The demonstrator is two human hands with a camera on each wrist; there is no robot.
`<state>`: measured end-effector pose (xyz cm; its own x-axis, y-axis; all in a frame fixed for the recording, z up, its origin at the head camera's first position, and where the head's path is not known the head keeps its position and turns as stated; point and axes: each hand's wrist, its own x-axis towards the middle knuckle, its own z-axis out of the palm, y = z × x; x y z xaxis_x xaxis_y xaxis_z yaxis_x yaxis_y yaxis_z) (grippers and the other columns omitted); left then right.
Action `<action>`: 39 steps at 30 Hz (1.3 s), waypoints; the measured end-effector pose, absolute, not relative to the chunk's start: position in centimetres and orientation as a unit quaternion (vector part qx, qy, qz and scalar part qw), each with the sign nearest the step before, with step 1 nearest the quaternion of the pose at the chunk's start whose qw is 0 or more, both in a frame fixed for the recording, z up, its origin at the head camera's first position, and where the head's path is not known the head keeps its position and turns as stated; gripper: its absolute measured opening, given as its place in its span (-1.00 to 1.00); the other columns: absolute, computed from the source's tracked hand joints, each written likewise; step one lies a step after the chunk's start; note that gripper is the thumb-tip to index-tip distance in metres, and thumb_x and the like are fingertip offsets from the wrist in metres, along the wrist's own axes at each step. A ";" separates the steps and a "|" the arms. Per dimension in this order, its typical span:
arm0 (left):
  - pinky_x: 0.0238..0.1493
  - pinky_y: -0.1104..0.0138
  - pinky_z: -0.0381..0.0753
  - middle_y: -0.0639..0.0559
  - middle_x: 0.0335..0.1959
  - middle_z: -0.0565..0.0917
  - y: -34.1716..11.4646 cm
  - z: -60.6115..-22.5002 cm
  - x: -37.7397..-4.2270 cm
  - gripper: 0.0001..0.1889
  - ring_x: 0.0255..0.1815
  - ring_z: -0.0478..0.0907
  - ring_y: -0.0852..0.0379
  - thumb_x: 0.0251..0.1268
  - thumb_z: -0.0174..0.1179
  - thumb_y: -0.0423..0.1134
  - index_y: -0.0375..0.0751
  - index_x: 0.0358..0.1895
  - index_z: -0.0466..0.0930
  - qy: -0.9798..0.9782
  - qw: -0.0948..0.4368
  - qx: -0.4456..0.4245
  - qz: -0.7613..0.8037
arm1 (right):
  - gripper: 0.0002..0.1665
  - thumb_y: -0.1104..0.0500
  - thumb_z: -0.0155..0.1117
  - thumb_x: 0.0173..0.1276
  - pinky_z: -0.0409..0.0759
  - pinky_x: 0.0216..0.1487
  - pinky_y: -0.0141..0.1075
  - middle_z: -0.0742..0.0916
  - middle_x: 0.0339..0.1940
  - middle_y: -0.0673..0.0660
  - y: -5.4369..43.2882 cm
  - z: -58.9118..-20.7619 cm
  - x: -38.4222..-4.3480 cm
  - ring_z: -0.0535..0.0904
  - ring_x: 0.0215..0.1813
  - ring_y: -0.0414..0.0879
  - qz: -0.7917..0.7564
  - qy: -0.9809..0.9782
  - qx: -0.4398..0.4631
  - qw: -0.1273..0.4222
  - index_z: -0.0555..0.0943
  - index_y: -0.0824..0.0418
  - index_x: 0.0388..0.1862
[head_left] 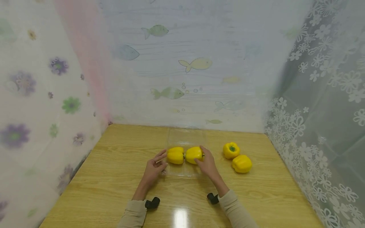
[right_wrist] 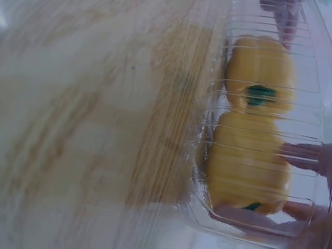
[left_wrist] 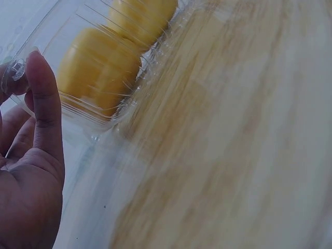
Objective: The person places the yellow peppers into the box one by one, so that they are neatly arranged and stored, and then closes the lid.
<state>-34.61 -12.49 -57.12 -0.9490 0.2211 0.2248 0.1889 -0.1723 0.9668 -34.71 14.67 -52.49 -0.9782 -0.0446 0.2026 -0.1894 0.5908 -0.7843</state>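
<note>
The left grip (head_left: 154, 169) pinches the edge of the clear container (head_left: 186, 136) on the surface (head_left: 114, 177). The right grip (head_left: 207, 163) holds a yellow pepper (head_left: 194, 154) inside, beside a second pepper (head_left: 175, 155).

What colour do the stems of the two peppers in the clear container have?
The stems are green; the right wrist view shows them best.

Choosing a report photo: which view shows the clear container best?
The head view: it shows the container from near edge to open lid. The left wrist view catches one end, pinched by the left hand; the right wrist view, mainly its ribbed side.
</note>
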 end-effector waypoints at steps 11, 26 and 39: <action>-0.17 0.51 0.59 -0.14 0.57 0.29 -12.4 -57.0 -34.4 -0.52 -0.26 0.50 0.25 0.40 0.24 -0.46 -0.44 0.37 0.47 0.653 0.014 0.144 0.743 | -0.23 0.34 0.34 0.37 0.28 0.46 0.21 0.44 0.42 0.46 14.7 -52.5 -34.8 0.34 0.45 0.35 0.450 -0.886 0.066 0.091 0.30 0.44 0.50; -0.25 0.53 0.55 -0.16 0.59 0.25 -12.6 -57.3 -34.6 -0.50 -0.29 0.50 0.27 0.41 0.22 -0.48 -0.47 0.38 0.44 0.644 0.018 0.155 0.749 | -0.21 0.31 0.38 0.36 0.28 0.45 0.23 0.41 0.42 0.49 14.3 -52.3 -34.7 0.31 0.45 0.38 0.459 -0.882 0.055 0.093 0.29 0.45 0.49; -0.25 0.52 0.55 -0.15 0.58 0.26 -12.7 -57.3 -34.6 -0.51 -0.30 0.48 0.27 0.41 0.23 -0.47 -0.46 0.37 0.45 0.647 0.015 0.158 0.746 | -0.16 0.26 0.38 0.38 0.28 0.43 0.26 0.37 0.43 0.55 14.4 -52.1 -34.6 0.28 0.46 0.43 0.454 -0.885 0.062 0.083 0.23 0.52 0.51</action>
